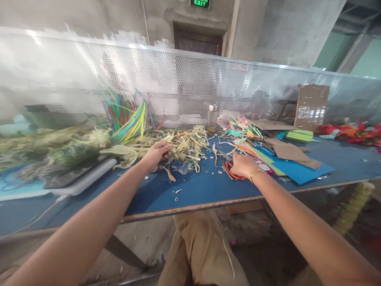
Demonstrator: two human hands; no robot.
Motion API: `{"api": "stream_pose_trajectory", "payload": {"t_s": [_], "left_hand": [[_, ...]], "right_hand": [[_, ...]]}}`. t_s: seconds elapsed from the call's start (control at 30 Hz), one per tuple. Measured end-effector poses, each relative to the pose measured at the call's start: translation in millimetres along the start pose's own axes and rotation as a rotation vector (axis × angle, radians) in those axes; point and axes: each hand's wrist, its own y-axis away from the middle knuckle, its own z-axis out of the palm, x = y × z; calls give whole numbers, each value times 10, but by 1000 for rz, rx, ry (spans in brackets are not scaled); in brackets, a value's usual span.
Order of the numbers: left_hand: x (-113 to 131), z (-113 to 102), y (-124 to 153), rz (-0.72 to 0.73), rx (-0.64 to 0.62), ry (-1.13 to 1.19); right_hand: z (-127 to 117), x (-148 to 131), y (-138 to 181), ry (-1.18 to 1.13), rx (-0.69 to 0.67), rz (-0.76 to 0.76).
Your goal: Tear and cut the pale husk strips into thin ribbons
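My left hand [157, 155] is at the near edge of a tangled heap of pale yellow-green strips [190, 145]. Its fingers are pinched together on a thin greenish strip, partly lost among the others. On the right, my right hand [242, 163], with a gold bracelet at the wrist, closes over the red-orange handles of a pair of scissors [229, 170]. Blurred blades point up and left from under the fingers. A purple object with a white oval [264, 167] lies just beside this hand.
A tablet-like device [86, 176] with a cable lies at left, near colourful pipe cleaners [127, 115]. A bottle [212, 118] stands by the perforated metal screen [190, 83]. Blue sheets [306, 169], brown card [293, 153] and red decorations [351, 133] lie right. Scraps dot the blue tabletop [166, 196].
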Motion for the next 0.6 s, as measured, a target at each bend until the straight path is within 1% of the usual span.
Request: {"api": "stream_pose_trajectory", "payload": {"t_s": [0.07, 0.13, 0.2, 0.27, 0.33, 0.4, 0.5, 0.53, 0.6], "left_hand": [[16, -19, -2, -23, -10, 19], [29, -32, -9, -43, -21, 20], [38, -38, -18, -44, -30, 25], [41, -37, -23, -35, -34, 27], [38, -32, -21, -20, -25, 21], [32, -25, -14, -1, -3, 10], [22, -16, -4, 25, 5, 4], [20, -16, -4, 31, 2, 8], [20, -23, -10, 45, -6, 23]], "right_hand": [[-87, 78, -36, -55, -73, -6], [-127, 199, -74, -204, -149, 20], [-123, 332, -97, -470, -247, 83], [-104, 437, -97, -807, -327, 142], [-94, 480, -72, -1147, -346, 161], [-104, 435, -26, -1455, -322, 108], [-136, 205, 77, -1811, -316, -79], [-147, 96, 120, -1895, -347, -141], [-168, -140, 213, -2011, -482, -231]]}}
